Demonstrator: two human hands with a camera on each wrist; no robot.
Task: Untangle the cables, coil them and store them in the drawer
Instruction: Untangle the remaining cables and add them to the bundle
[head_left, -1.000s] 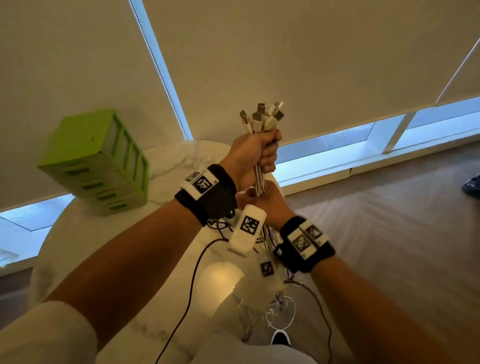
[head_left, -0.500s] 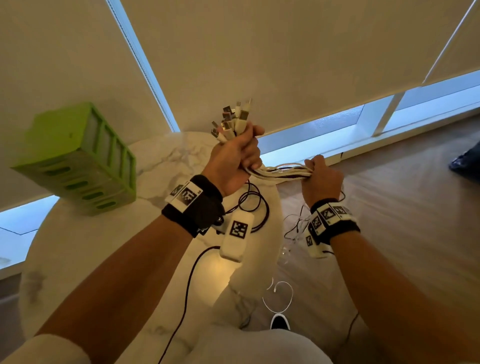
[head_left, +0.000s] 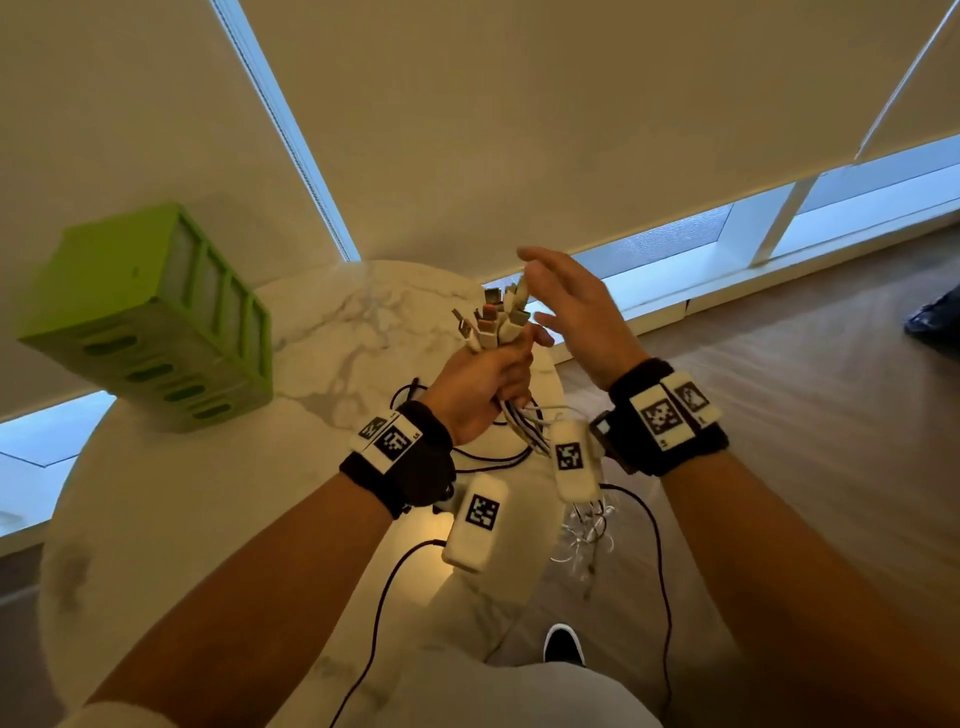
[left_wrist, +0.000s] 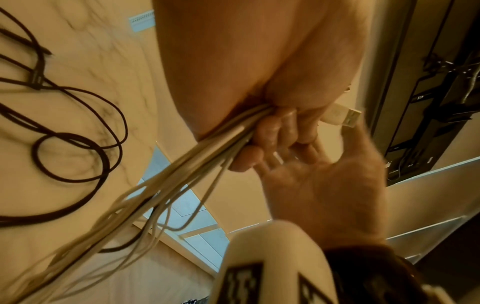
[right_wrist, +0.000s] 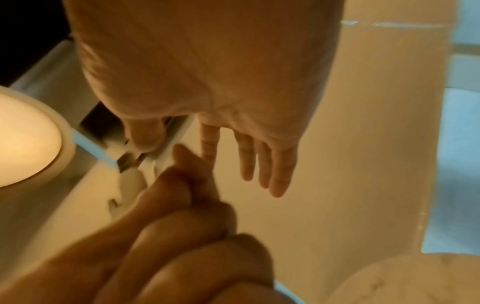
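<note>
Over the table edge my left hand (head_left: 483, 379) grips a bundle of white cables (head_left: 522, 423). Their USB plugs (head_left: 496, 319) fan out above the fist. In the left wrist view the curled fingers (left_wrist: 272, 133) close round the white strands (left_wrist: 182, 174), which trail down and away, and one plug (left_wrist: 342, 117) pokes out past them. My right hand (head_left: 571, 306) is held open right beside the plugs, with its fingers (right_wrist: 259, 164) straight and holding nothing. Whether its thumb touches a plug I cannot tell. The green drawer unit (head_left: 156, 322) stands at the table's back left.
The round white marble table (head_left: 208, 493) carries loose loops of black cable (left_wrist: 78, 133) just under my left wrist. Thin black leads hang from both wristbands. Wooden floor (head_left: 805, 389) lies to the right, and a low window runs behind the table.
My right hand has let go of the strands it was pulling sideways. It has come up, open, beside the plugs. My left hand keeps its grip and sits a little lower.
</note>
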